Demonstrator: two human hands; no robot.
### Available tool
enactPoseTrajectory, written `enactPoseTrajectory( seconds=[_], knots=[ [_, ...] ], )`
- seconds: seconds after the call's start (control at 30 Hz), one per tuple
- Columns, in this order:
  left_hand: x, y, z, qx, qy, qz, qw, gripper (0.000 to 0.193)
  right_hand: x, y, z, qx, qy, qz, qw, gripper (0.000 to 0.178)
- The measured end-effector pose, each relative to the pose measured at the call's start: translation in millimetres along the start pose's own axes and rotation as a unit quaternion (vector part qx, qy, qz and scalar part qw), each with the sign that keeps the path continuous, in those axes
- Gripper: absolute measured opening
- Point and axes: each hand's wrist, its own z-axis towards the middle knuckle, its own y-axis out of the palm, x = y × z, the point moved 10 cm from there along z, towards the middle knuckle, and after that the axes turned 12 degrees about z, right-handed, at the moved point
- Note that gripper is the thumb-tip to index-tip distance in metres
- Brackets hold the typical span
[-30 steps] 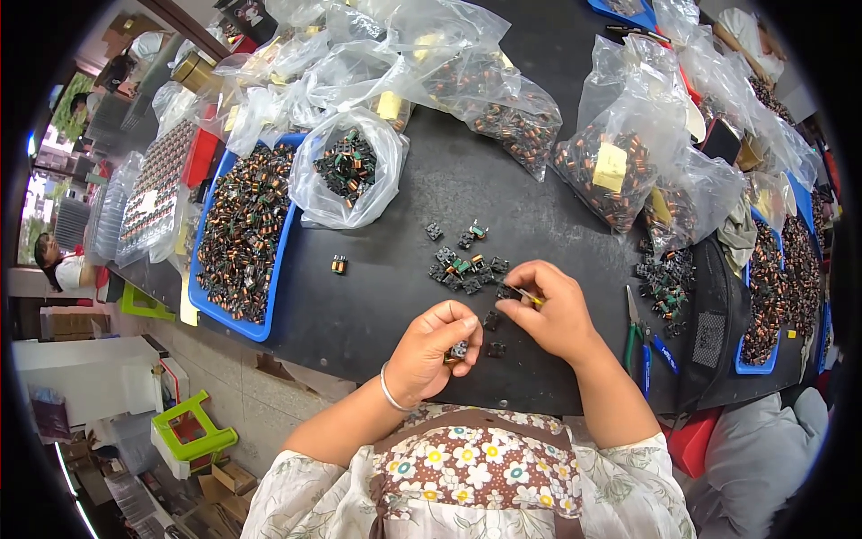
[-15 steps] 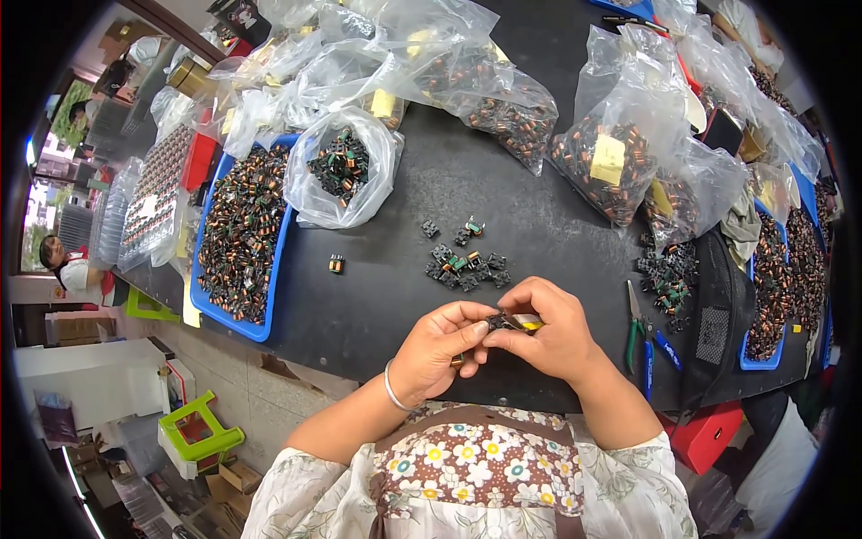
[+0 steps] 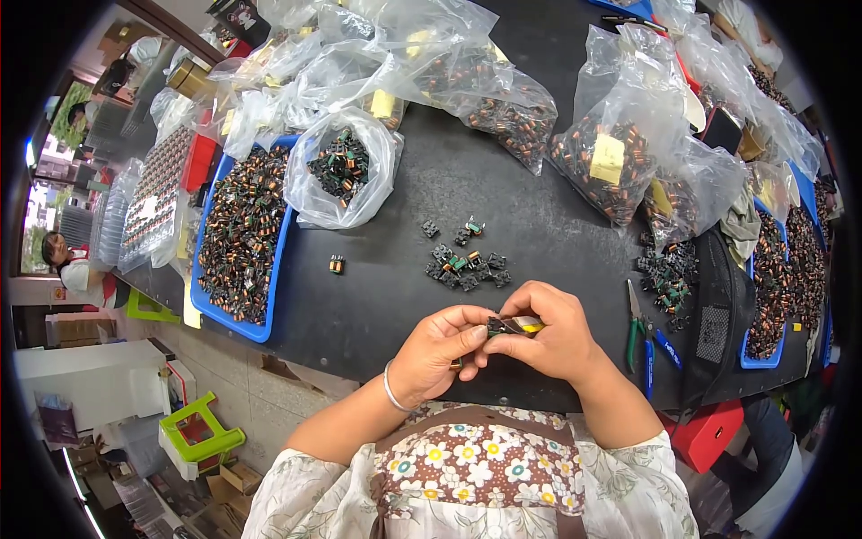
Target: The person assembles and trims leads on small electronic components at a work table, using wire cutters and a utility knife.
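My left hand (image 3: 438,349) is closed, with a small black coil part (image 3: 496,327) pinched between thumb and forefinger. Lower down, a bit of another copper-coloured part (image 3: 456,364) shows by its curled fingers. My right hand (image 3: 555,334) grips a small tool (image 3: 528,324) with metal and yellow showing; its kind is mostly hidden by the fingers. The tool's end meets the black part between my hands. Just beyond them lies a loose group of black and green parts (image 3: 467,267). One copper-wound coil (image 3: 337,263) stands alone to the left.
A blue tray (image 3: 258,331) heaped with copper coils stands left, beside an open plastic bag (image 3: 375,199) of parts. Filled bags (image 3: 620,153) line the back. At right are green-handled pliers (image 3: 634,332), a blue-handled tool (image 3: 648,368) and a black parts pile (image 3: 669,274). Another person (image 3: 79,269) is far left.
My hands stay in nearly the same place. The black part and the tool have turned slightly between my fingers. At the far left the other person has shifted a little.
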Motion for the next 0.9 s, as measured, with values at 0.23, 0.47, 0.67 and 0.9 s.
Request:
enactPoseTrajectory(
  seconds=[0.23, 0.47, 0.67, 0.9],
  knots=[
    [4.4, -2.1, -0.4, 0.002, 0.018, 0.004, 1.000, 0.022, 7.3, 1.2, 1.3, -0.036, 0.053, 0.064, 0.996, 0.027],
    [4.2, -3.8, -1.2, 0.002, 0.021, 0.011, 1.000, 0.021, 12.2, 4.1, -0.3, -0.037, 0.072, 0.094, 0.992, 0.024],
    [5.0, -4.1, -1.8, -0.001, 0.022, 0.007, 1.000, 0.021, 13.1, 5.4, 0.2, -0.039, 0.077, 0.097, 0.992, 0.024],
    [9.5, -4.0, -2.4, 0.009, 0.031, -0.021, 0.999, 0.017, 14.2, 7.1, 1.4, -0.051, 0.080, 0.127, 0.987, 0.020]
  ],
)
